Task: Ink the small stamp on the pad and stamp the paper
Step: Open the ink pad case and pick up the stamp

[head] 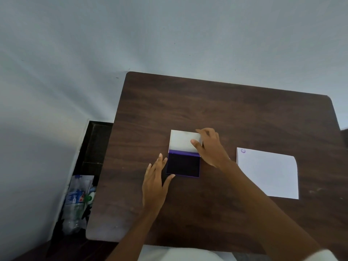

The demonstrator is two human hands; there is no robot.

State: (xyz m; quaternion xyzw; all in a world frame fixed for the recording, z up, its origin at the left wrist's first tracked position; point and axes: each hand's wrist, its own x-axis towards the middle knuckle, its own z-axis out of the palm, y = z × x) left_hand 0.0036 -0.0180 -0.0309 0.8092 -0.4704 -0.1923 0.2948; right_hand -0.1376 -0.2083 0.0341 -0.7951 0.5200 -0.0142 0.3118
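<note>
Dark wooden table filled mid-frame, white paper lay right, open ink pad at centre, left hand flat and released beside it, right hand pinching its raised lid, plastic bottles lower left, stamp hidden.

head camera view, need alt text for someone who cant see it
Two hands work an open purple ink pad on a dark wooden table: the right hand grips the raised metal lid while the left hand steadies the base. A white paper bearing one purple stamp mark lies to the right.
</note>
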